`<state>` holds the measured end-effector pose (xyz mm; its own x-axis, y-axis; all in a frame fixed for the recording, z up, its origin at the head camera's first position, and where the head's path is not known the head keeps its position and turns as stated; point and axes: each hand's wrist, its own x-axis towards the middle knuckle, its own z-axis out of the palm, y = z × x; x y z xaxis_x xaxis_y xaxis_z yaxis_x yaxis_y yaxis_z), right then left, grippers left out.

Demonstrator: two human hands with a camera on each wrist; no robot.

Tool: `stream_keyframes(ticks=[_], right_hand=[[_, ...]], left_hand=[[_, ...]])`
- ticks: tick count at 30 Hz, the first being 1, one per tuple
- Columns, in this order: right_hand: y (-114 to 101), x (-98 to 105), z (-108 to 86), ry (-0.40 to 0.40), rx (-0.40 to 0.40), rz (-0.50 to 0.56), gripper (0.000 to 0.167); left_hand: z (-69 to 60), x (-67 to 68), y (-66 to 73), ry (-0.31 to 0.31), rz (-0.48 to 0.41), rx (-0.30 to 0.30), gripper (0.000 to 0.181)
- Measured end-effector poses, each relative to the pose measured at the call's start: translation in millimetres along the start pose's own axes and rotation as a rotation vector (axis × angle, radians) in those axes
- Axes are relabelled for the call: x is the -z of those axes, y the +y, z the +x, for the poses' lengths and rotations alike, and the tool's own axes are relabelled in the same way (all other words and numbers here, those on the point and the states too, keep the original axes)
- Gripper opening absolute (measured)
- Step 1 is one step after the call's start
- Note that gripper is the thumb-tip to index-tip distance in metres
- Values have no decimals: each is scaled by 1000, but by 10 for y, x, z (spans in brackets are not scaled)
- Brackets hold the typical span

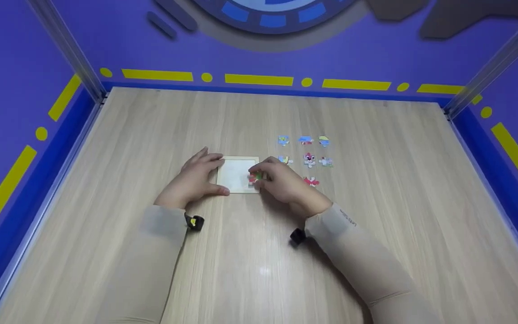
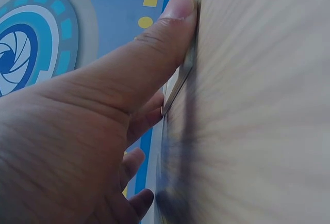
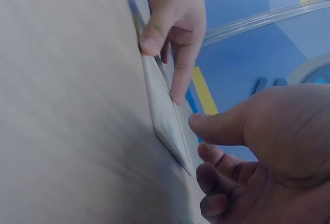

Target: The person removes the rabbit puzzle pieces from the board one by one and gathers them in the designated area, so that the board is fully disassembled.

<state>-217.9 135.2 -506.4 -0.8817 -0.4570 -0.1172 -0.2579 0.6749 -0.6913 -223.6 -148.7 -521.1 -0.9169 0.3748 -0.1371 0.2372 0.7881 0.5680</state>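
Observation:
A square wooden puzzle tray (image 1: 234, 173) with a pale, bare inside lies flat on the table. My left hand (image 1: 194, 176) holds it by its left side, the thumb on the near corner and the fingers at the far corner. In the left wrist view, the thumb (image 2: 149, 43) presses on the tray's edge. Over the tray's right side, my right hand (image 1: 281, 180) pinches a red and green jigsaw piece (image 1: 253, 179) between thumb and fingers. The right wrist view shows that hand (image 3: 273, 152) beside the tray (image 3: 165, 113); the piece cannot be made out there.
Several loose jigsaw pieces lie right of the tray, among them a blue and red one (image 1: 305, 140), one with a cartoon face (image 1: 309, 159) and a red one (image 1: 311, 181) near my right wrist. Blue panels (image 1: 259, 63) wall the wooden table (image 1: 250, 270) at the back and sides.

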Motion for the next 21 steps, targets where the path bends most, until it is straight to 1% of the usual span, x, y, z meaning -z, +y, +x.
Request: stream_keyframes(ticks=[3, 7, 14, 17, 21], right_hand=[[64, 91, -62, -4, 23, -14, 34], [202, 233, -182, -10, 16, -18, 35], [492, 474, -379, 13, 2, -13, 35], [613, 567, -466, 25, -16, 3, 35], [784, 673, -595, 58, -65, -13, 36]], left_hand=[[-3, -7, 14, -5, -5, -2, 102], [2, -12, 9, -14, -4, -9, 103], [-23, 35, -25, -24, 15, -21, 106], [-28, 45, -31, -29, 20, -19, 106], [-35, 50, -24, -45, 26, -16, 106]])
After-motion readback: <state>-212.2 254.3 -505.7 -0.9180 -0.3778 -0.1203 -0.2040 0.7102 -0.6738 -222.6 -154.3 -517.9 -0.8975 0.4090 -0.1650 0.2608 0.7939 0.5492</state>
